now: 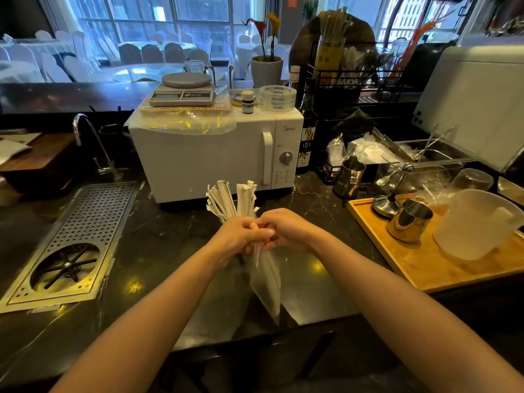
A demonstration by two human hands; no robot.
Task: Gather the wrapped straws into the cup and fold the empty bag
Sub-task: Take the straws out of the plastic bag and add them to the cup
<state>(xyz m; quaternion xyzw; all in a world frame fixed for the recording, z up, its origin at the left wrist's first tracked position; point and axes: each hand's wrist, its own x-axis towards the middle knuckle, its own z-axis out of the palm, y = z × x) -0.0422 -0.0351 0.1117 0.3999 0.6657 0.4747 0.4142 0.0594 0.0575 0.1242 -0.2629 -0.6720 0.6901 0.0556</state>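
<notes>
Wrapped straws (232,201): you hold a white paper-wrapped bundle upright above the dark counter (147,251), just in front of the microwave (209,160). The tops fan out above your fists; the lower ends run down inside the bag.
Bag (266,282): clear plastic, hanging from your hands and tapering to a point near the counter's front edge. It is not empty; a few straws show through it.
Left hand (241,236): your fingers are clenched around the bundle at the bag's mouth, straws sticking out above the fist.
Right hand (286,229): pressed against your left, fingers curled and pinching the top of the bag beside the straws.
Hands together: the two touch, knuckles meeting over the bundle.
Cup: you cannot tell which vessel is meant; a steel cup (409,224) sits on the wooden tray (425,268) well to your right, beside a white plastic jug (479,224).
Left of you: a perforated metal rinser tray (73,245) set in the counter, tap (85,137) behind it.
</notes>
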